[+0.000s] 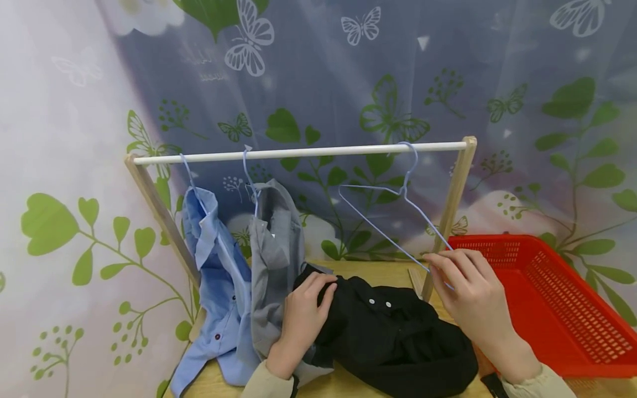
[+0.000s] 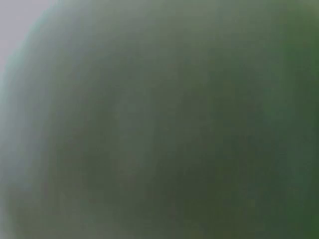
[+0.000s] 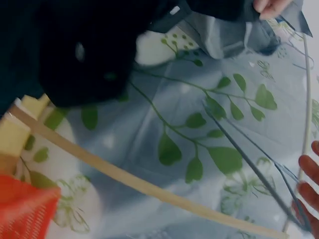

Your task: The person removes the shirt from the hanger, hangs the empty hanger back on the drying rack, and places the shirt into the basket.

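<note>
A blue wire clothes hanger (image 1: 383, 221) hooks over the white rod of a small rack, its frame tilted. My right hand (image 1: 470, 293) pinches the lower right corner of this hanger. On the table lies a black shirt (image 1: 398, 331) with white buttons, bunched up. My left hand (image 1: 303, 315) grips its upper left edge, thumb and fingers on the cloth; the right wrist view also shows those fingertips (image 3: 271, 7) pinching dark fabric. The left wrist view is blurred, with no detail to make out.
A blue shirt (image 1: 219, 298) and a grey garment (image 1: 276, 249) hang at the left of the rod (image 1: 318, 152). Wooden posts (image 1: 455, 199) hold the rod at both ends. To the right stands a red plastic basket (image 1: 539, 354). A patterned curtain (image 1: 318, 72) backs the table.
</note>
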A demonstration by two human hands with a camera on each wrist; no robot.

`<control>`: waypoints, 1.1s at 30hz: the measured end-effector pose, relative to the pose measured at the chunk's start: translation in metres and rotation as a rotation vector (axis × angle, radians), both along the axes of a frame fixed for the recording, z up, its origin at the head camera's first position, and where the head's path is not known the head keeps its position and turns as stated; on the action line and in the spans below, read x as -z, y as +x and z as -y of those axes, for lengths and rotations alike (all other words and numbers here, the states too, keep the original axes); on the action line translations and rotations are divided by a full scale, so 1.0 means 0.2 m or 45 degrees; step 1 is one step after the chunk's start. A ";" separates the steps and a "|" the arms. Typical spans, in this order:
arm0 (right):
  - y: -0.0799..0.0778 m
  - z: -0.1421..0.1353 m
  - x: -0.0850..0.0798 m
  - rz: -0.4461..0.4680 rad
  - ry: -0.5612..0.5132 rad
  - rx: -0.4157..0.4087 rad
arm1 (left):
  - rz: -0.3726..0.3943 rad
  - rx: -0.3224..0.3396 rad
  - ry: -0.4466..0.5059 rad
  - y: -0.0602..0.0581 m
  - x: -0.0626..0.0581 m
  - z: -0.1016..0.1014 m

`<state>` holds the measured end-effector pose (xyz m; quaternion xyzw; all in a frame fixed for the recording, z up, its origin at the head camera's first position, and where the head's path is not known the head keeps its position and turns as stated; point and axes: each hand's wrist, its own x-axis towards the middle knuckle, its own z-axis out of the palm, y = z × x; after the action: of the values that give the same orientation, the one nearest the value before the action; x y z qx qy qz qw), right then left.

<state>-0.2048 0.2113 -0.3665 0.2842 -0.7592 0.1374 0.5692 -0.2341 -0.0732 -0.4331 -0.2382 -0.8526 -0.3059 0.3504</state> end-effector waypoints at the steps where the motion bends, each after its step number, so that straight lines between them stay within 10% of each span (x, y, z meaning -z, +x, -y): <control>1: 0.00 0.01 0.02 -0.013 0.014 -0.005 | 0.001 -0.007 -0.010 0.00 0.01 -0.01; 11: -0.01 0.08 0.25 0.047 0.056 -0.074 | 0.081 0.028 -0.124 0.04 0.09 -0.14; 21: 0.01 0.01 0.50 0.722 0.235 0.032 | 0.295 -0.035 -0.325 0.08 0.22 -0.21; 33: 0.03 -0.11 0.82 1.528 0.395 -0.160 | 0.723 0.214 -0.637 0.06 0.43 -0.25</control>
<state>-0.1982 0.2323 -0.5298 0.2810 -0.9397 0.1944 -0.0138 -0.2221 -0.0225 -0.5196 -0.2911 -0.9415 -0.1699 0.0050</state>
